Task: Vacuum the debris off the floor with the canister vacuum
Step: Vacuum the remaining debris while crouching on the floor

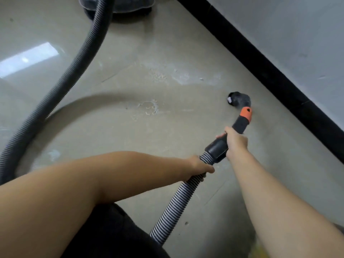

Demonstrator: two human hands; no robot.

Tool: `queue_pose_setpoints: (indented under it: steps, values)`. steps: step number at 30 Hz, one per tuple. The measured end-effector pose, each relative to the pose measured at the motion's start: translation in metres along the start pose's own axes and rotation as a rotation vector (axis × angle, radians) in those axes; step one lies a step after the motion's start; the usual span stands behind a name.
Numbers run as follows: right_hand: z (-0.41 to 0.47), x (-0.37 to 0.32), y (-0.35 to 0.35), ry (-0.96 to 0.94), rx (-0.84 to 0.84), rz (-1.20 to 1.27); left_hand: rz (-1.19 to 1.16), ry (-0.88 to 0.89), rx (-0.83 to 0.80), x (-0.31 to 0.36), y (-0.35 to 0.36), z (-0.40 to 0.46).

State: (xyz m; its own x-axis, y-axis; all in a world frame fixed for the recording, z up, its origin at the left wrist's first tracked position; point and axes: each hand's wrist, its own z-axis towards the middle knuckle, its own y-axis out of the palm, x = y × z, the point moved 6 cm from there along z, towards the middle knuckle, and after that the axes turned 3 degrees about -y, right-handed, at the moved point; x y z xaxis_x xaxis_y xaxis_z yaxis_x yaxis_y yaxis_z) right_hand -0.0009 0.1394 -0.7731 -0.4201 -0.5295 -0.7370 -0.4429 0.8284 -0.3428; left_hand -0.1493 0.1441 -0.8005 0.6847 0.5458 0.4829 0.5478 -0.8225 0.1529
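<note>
My right hand (235, 141) grips the black wand handle (217, 148) of the vacuum, just below its orange collar (246, 114). The black nozzle (239, 100) at the wand's tip rests on the grey floor near the wall. My left hand (200, 167) holds the ribbed hose (178, 200) right behind the handle. The hose loops back on the left (61, 84) to the canister vacuum (119, 4) at the top edge. Pale debris (150, 108) lies scattered left of the nozzle, and another patch of debris (160, 77) lies farther off with white dust.
A black baseboard (260, 66) runs diagonally along the grey wall (288, 30) on the right, close to the nozzle. My dark-clothed leg (111, 231) is at the bottom. A bright reflection (28, 58) shines on the glossy floor at left.
</note>
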Motion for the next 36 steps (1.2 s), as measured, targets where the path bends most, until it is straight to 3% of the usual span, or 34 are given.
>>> queue_pose_setpoints:
  steps: [5, 9, 13, 15, 19, 21, 23, 27, 29, 31, 34, 36]
  values:
    - [0.022, -0.024, 0.025, -0.061, 0.02, 0.012, -0.018, 0.019, 0.068, 0.025, -0.019, 0.016]
    - [-0.002, -0.022, 0.093, -0.16, -0.296, -0.127, -0.169, -0.041, 0.162, 0.0, -0.044, 0.01]
    - [-0.039, -0.008, 0.118, -0.207, -0.688, -0.351, -0.243, -0.135, 0.099, -0.029, -0.022, -0.004]
    - [-0.028, -0.012, 0.103, -0.21, -0.613, -0.278, -0.211, -0.104, 0.071, -0.022, -0.016, -0.004]
    - [0.006, -0.017, 0.049, -0.065, -0.124, 0.092, -0.072, -0.003, 0.123, 0.01, -0.035, 0.001]
    - [0.003, -0.015, 0.047, -0.04, -0.081, 0.124, -0.075, -0.006, 0.15, 0.01, -0.042, -0.003]
    - [-0.014, -0.011, 0.072, -0.078, -0.207, -0.023, -0.157, -0.068, 0.164, -0.008, -0.041, -0.012]
    - [-0.071, -0.002, 0.131, -0.141, -0.713, -0.285, -0.308, -0.172, 0.15, -0.044, -0.031, -0.035]
    - [-0.077, -0.001, 0.137, -0.152, -0.798, -0.323, -0.305, -0.169, 0.139, -0.044, -0.032, -0.036]
    - [-0.053, -0.005, 0.123, -0.17, -0.64, -0.243, -0.253, -0.135, 0.124, -0.033, -0.035, -0.028]
    - [0.002, -0.011, 0.07, -0.096, -0.187, 0.05, -0.056, -0.017, 0.146, 0.003, -0.042, -0.005]
    - [0.028, -0.017, 0.04, -0.048, 0.015, 0.2, 0.023, 0.056, 0.166, 0.03, -0.043, 0.01]
